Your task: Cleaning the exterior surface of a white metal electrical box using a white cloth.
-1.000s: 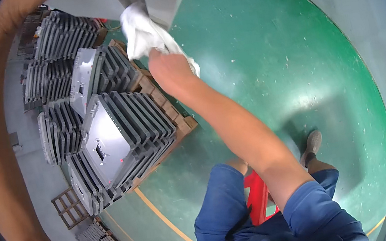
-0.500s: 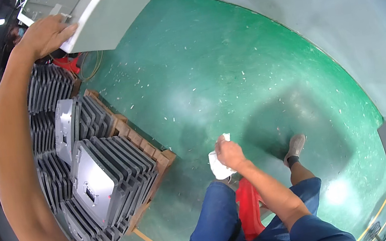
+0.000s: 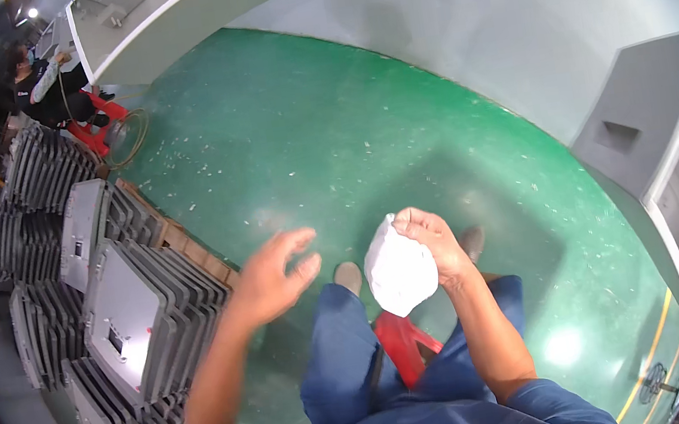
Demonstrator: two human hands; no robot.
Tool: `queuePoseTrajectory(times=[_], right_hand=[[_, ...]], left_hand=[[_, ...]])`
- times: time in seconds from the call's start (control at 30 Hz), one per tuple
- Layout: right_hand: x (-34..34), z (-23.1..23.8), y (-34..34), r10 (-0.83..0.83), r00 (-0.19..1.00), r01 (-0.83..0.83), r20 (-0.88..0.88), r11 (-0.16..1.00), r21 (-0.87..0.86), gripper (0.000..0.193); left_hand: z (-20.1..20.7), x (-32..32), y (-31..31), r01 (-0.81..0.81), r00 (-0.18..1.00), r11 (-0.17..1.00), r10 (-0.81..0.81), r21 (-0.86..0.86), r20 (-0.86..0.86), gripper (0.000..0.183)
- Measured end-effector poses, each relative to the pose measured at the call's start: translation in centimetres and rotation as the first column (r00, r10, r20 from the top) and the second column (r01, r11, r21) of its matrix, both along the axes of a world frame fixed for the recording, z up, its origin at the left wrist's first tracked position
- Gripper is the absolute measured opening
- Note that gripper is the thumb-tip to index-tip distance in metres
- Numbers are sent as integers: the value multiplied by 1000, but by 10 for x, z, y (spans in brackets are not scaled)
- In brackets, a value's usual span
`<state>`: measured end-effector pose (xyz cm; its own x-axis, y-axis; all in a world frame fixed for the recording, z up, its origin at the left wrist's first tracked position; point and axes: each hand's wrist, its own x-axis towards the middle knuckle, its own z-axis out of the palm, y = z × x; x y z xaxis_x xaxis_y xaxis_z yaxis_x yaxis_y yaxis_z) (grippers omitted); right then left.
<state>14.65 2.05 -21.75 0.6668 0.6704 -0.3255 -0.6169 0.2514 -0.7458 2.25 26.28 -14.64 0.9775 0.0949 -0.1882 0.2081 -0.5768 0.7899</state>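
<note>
Head view: white cloth pinched in the right hand, left hand bare and spread

The right hand (image 3: 438, 246) grips the white cloth (image 3: 400, 271) by its upper edge between thumb and fingers. The cloth hangs bunched over the green floor (image 3: 330, 144), in front of the person's lap, its lower end against the far edge of a red stool (image 3: 402, 351) in the view. The cloth's visible side is plain white. The left hand (image 3: 269, 281) holds nothing; its thumb and fingers stand apart, between the cloth and the right edge of a wooden pallet (image 3: 188, 246).

Grey panels (image 3: 120, 321) stand in tight rows along that pallet. The front panel has a dark rectangular cut-out and, near its right edge, a small red mark too small to make out.

By the floor's far left corner a co-worker (image 3: 36, 94) sits on a second red stool (image 3: 91, 141), near a coiled hose (image 3: 140, 140). Small pale lettering shows on the dark top (image 3: 27, 89). A pale casing (image 3: 193, 33) stands just beside; a grey casing (image 3: 645, 100) with a recess stands at the floor's right edge.
</note>
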Motion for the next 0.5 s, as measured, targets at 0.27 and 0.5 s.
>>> queuePoseTrajectory(times=[0.27, 0.5], right_hand=[[-65, 72, -58, -8, 995, -7, 95, 987, 163, 12], [-122, 85, -68, -60, 998, 55, 26, 984, 172, 12]], left_hand=[[-17, -95, -111, -54, 918, 991, 1, 122, 397, 82], [-33, -110, -170, -74, 781, 967, -95, 242, 617, 102]])
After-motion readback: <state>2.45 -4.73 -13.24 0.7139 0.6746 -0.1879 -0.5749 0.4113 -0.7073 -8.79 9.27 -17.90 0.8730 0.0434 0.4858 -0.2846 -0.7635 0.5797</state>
